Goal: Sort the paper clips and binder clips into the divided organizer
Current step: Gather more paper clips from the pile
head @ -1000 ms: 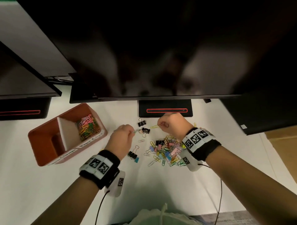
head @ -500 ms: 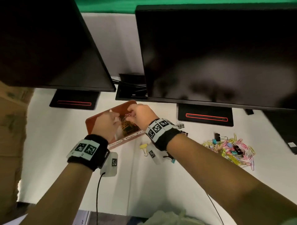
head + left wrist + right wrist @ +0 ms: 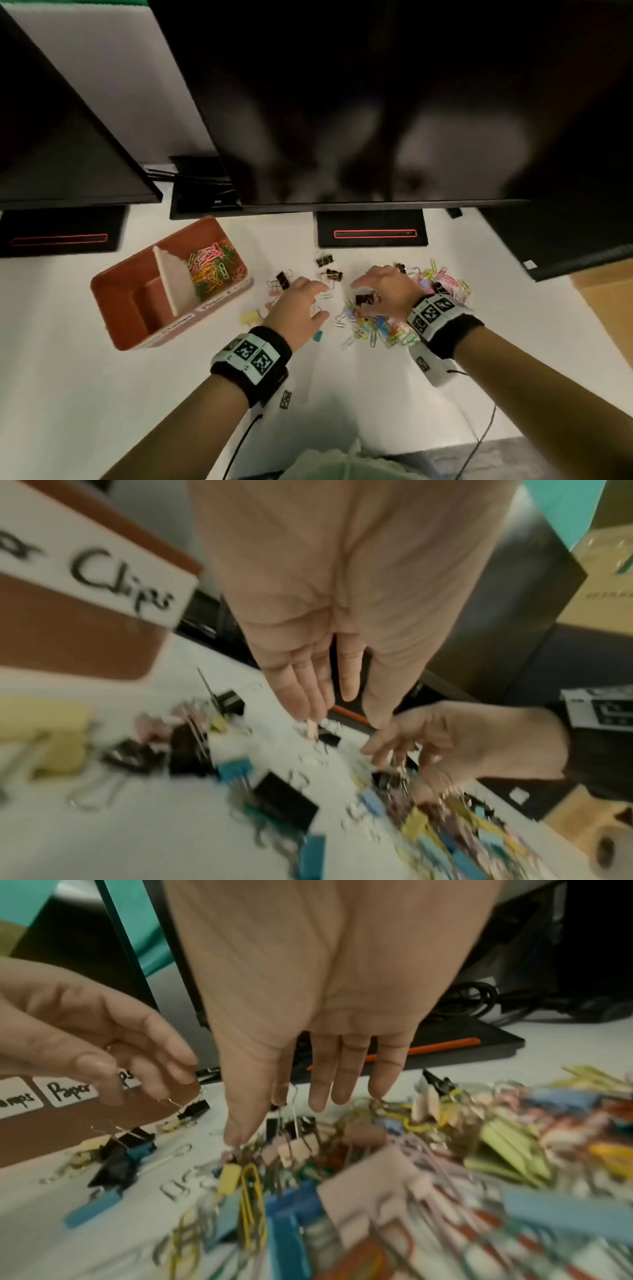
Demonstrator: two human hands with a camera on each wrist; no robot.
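The brown divided organizer (image 3: 118, 301) stands left on the white desk; its far right compartment holds coloured paper clips (image 3: 212, 267). A mixed pile of paper clips and binder clips (image 3: 394, 330) lies right of centre, with black binder clips (image 3: 324, 260) scattered beside it. My left hand (image 3: 320, 301) hovers over loose clips, fingers straight in the left wrist view (image 3: 342, 715), holding nothing. My right hand (image 3: 363, 291) reaches down into the pile, fingers extended (image 3: 277, 1121), thumb tip (image 3: 236, 1138) touching clips beside a black binder clip (image 3: 364, 298).
Two dark monitors overhang the back of the desk, their black bases (image 3: 373, 233) standing just beyond the clips. Labels on the organizer's front wall (image 3: 72, 1092) read "Paper" and "Clips". A yellow binder clip (image 3: 250, 317) and a teal one (image 3: 318, 335) lie near my left wrist.
Half a second ago both hands were over the organizer's paper clip compartment. They have moved right, back to the clips on the desk, and now hold nothing.
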